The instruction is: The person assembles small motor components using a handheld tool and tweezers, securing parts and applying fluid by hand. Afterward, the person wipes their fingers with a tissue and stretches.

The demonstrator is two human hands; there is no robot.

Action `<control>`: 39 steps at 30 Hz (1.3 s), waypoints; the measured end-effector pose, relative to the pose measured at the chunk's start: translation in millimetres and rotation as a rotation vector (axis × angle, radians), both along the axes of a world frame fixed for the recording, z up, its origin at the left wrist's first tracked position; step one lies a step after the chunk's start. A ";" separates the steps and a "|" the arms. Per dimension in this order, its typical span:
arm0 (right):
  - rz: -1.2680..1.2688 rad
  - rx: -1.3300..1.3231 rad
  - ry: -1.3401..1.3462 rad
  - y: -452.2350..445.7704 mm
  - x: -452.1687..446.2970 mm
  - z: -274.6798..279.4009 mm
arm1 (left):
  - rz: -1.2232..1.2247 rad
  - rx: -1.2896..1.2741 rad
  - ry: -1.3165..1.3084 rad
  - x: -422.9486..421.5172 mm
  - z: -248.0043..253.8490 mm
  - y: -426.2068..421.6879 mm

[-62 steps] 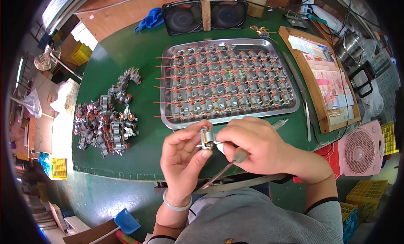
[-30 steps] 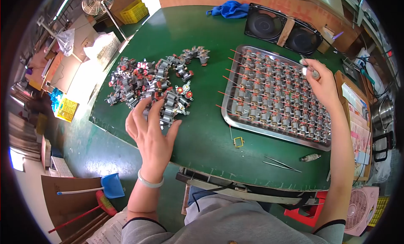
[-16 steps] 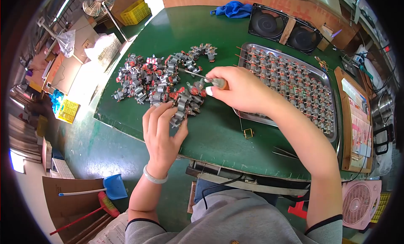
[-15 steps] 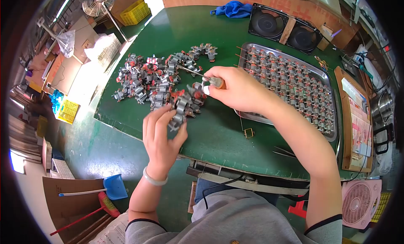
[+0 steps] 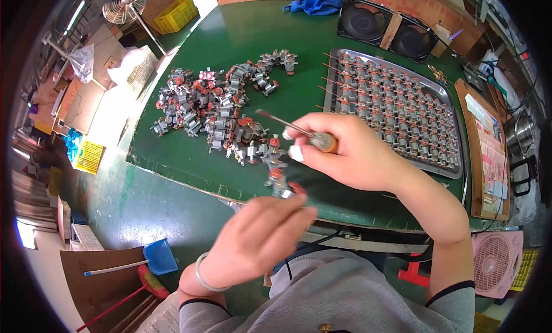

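Note:
My right hand (image 5: 345,152) grips a screwdriver (image 5: 324,141) by its orange handle, its metal blade pointing up and left over the table. My left hand (image 5: 259,232), somewhat blurred, is near the table's front edge. Its fingers are closed at a short row of small metal parts with red pieces (image 5: 278,181), smeared by motion; the exact grip is partly hidden. That row reaches up to just below my right fingertips. Beyond it lies a loose heap of similar small metal parts (image 5: 198,100), grey with red bits.
At the right, a metal tray (image 5: 457,171) holds many such parts in rows, with thin rods sticking out at its left side. Behind it stand two black fans (image 5: 363,20) and a blue cloth (image 5: 313,4). A framed board (image 5: 480,155) lies at the green table's right edge.
My left hand has moved right and toward me, away from the heap, with metal parts at its fingers. My right hand has shifted down and right with the screwdriver, whose blade is off the heap.

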State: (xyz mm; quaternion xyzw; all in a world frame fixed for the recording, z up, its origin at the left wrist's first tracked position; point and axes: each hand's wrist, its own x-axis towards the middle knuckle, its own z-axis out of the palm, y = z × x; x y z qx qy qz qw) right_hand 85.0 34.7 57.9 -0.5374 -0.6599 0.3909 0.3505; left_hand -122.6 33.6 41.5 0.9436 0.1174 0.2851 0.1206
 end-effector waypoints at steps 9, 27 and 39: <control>-0.213 -0.038 0.087 -78.5 38.2 -9.9 | -0.317 -0.181 0.052 68.5 -33.4 13.3; -0.219 0.218 -0.420 -91.3 3.0 -68.6 | 0.060 0.021 0.104 43.9 -35.9 5.7; -0.164 -0.066 0.147 -88.1 40.1 -41.0 | 0.190 0.051 0.041 50.8 -34.4 2.3</control>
